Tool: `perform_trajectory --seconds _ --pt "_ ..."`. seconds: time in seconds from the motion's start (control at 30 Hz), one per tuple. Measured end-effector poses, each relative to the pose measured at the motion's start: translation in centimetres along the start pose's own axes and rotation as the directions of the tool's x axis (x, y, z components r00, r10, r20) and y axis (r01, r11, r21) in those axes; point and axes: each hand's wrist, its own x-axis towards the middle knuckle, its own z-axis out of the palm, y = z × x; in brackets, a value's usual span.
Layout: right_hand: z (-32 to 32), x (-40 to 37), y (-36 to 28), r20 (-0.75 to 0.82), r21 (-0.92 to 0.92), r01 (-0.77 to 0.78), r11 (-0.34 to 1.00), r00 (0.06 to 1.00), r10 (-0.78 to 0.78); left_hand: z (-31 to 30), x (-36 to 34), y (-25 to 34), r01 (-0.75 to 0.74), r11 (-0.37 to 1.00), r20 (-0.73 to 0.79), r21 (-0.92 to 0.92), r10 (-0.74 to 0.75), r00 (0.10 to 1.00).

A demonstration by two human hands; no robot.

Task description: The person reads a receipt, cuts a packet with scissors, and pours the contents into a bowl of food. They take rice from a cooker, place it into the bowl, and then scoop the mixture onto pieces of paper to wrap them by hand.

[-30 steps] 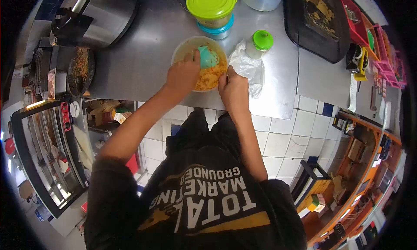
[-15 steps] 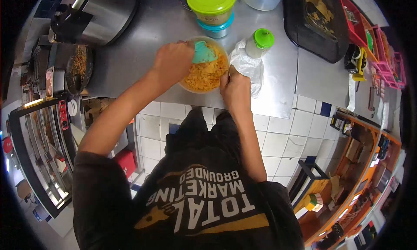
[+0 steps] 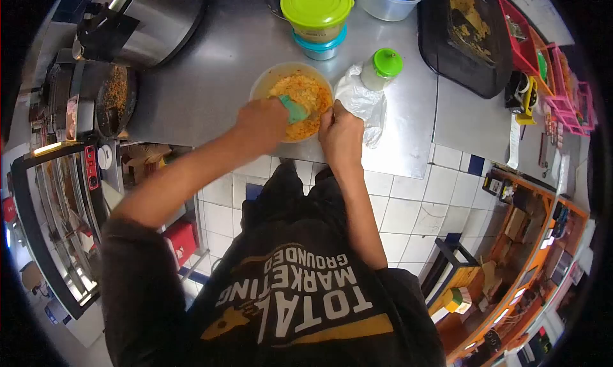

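My left hand is closed around a turquoise spatula, its handle hidden in my fist. The blade rests in a crumbly orange-yellow food mixture inside a translucent round bowl. My right hand pinches the bowl's right rim, thumb and fingers closed on it. Just right of the bowl, a crumpled clear plastic bag lies on the metal table. A jar with a green lid stands at the bag's upper end.
Behind the bowl, a lime-lidded tub is stacked on a blue-lidded container. A clear tub holds something blue. A large steel pot and a dark pan stand left; a black tray and pink baskets stand right.
My left hand and the spatula have moved toward me, from the bowl's far side to its near part. The bowl has shifted slightly left and nearer, with my right hand still on its rim.
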Motion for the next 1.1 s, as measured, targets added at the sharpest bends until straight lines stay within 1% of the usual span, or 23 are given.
perform_trajectory --seconds 0.07,0.1,0.17,0.2,0.27,0.3,0.33,0.37,0.4,0.47,0.5,0.57,0.6,0.67,0.7,0.77,0.8,0.87,0.9,0.97,1.0,1.07,1.1 --pt "0.1 0.0 0.0 0.011 0.014 -0.01 1.0 1.0 0.009 -1.8 0.4 0.9 0.147 0.933 0.26 -0.328 -0.06 0.964" --pt "0.0 -0.2 0.1 0.029 0.023 -0.028 0.999 0.999 0.027 -1.3 0.3 0.6 0.151 0.932 0.263 -0.33 -0.063 0.963" --pt "-0.2 -0.1 0.2 0.069 0.065 -0.055 0.996 0.996 0.05 -1.2 0.3 -0.3 0.149 0.885 0.068 -0.442 -0.133 0.989" --pt "-0.4 -0.2 0.4 0.115 0.106 -0.093 0.99 0.99 0.08 -1.3 0.0 -0.6 0.142 0.885 0.071 -0.443 -0.123 0.99" --pt "-0.4 -0.3 0.7 0.116 0.135 -0.099 0.986 0.99 0.083 -4.8 -1.4 -0.7 0.225 0.891 0.052 -0.393 -0.223 0.973" --pt "-0.3 -0.2 0.7 0.117 0.17 -0.09 0.981 0.991 0.07 -4.4 -1.0 -0.3 0.224 0.892 0.05 -0.393 -0.222 0.974" --pt "-0.4 0.0 0.6 0.117 0.172 -0.083 0.982 0.991 0.063 -3.6 -0.3 0.2 0.189 0.9 0.151 -0.392 -0.14 0.979" --pt "-0.6 0.0 0.5 0.107 0.091 -0.042 0.995 0.994 0.032 -2.6 0.1 0.4 0.157 0.905 0.25 -0.395 -0.059 0.966" --pt "-0.8 0.0 0.3 0.102 0.009 0.0 1.0 0.995 -0.001 -1.4 0.5 0.2 0.168 0.903 0.25 -0.396 -0.07 0.966" --pt "-1.0 0.2 0.1 0.102 0.015 0.005 1.0 0.995 -0.006 -0.5 1.5 -0.1 0.139 0.941 0.1 -0.31 -0.113 0.989" --pt "-1.2 0.0 0.2 0.104 0.017 -0.007 1.0 0.995 0.005 0.0 1.2 -0.5 0.136 0.941 0.104 -0.31 -0.108 0.989" --pt "-1.1 0.2 0.2 0.088 -0.002 -0.011 1.0 0.996 0.011 -1.2 0.3 -1.4 0.146 0.966 -0.104 -0.214 -0.171 0.98" --pt "-1.0 0.2 0.2 0.074 -0.021 -0.008 1.0 0.997 0.009 -1.5 0.7 -1.7 0.14 0.967 -0.102 -0.214 -0.164 0.981" --pt "-0.8 0.2 0.4 0.082 -0.021 0.007 1.0 0.997 -0.005 -2.0 2.0 -2.7 0.115 0.87 0.242 -0.479 0.005 0.97" --pt "-0.7 0.2 0.4 0.096 -0.019 0.026 0.999 0.995 -0.024 -1.4 2.6 -2.3 0.119 0.869 0.242 -0.481 0.001 0.97" --pt "-0.7 0.3 0.4 0.11 -0.038 0.008 0.999 0.994 -0.004 -0.5 3.8 -0.7 0.268 0.86 0.323 -0.435 -0.129 0.938" --pt "-0.7 0.2 0.5 0.123 -0.063 -0.02 0.998 0.992 0.027 -0.1 3.6 -0.8 0.266 0.861 0.323 -0.434 -0.126 0.938" --pt "-0.6 -0.3 0.2 0.106 -0.077 -0.025 0.997 0.994 0.033 -1.8 1.3 -0.2 0.246 0.927 0.123 -0.282 -0.219 0.968" --pt "-0.5 0.0 0.1 0.078 -0.089 -0.022 0.996 0.997 0.029 -2.8 0.2 0.0 0.241 0.93 0.118 -0.277 -0.216 0.969" --pt "-0.5 -0.1 0.3 0.077 -0.072 0.004 0.997 0.997 0.002 -4.1 -1.7 0.5 0.292 0.955 -0.193 -0.048 -0.296 0.936" --pt "-0.6 -0.1 0.5 0.086 -0.06 0.048 0.997 0.995 -0.043 -3.3 -1.0 0.8 0.28 0.959 -0.192 -0.048 -0.284 0.939" --pt "-0.6 -0.2 0.8 0.1 -0.046 0.045 0.998 0.994 -0.04 0.2 0.3 1.0 0.135 0.99 -0.257 0.038 -0.121 0.959" --pt "-0.5 0.0 0.8 0.11 -0.027 0.042 0.999 0.993 -0.039 1.4 0.4 0.9 0.14 0.989 -0.261 0.04 -0.125 0.957"
